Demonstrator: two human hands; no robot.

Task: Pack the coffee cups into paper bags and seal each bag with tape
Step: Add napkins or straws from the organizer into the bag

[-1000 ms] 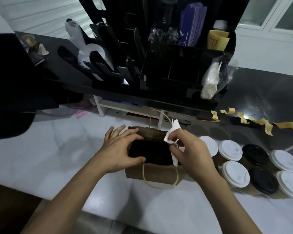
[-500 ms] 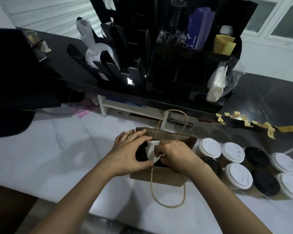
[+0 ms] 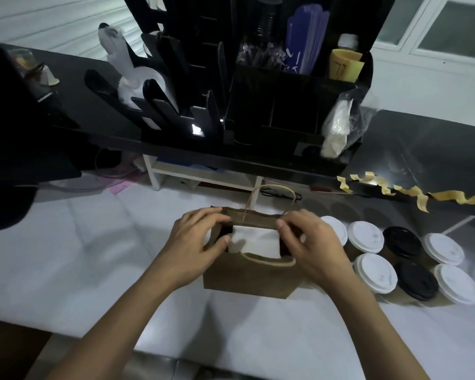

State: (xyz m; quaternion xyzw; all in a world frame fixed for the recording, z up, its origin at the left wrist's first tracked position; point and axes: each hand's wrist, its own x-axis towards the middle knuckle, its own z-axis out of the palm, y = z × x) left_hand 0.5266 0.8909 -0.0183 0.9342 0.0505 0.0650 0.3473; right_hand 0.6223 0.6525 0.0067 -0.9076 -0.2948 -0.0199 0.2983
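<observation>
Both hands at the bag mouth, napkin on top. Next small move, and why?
Probably pinch the two top edges of the paper bag together. The left hand and right hand grip its rim, the white napkin lies flat inside, and the mouth gapes open; tape strips wait nearby.

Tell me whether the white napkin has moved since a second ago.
Yes. The white napkin went down and left, away from the lidded cups, into the paper bag.
</observation>
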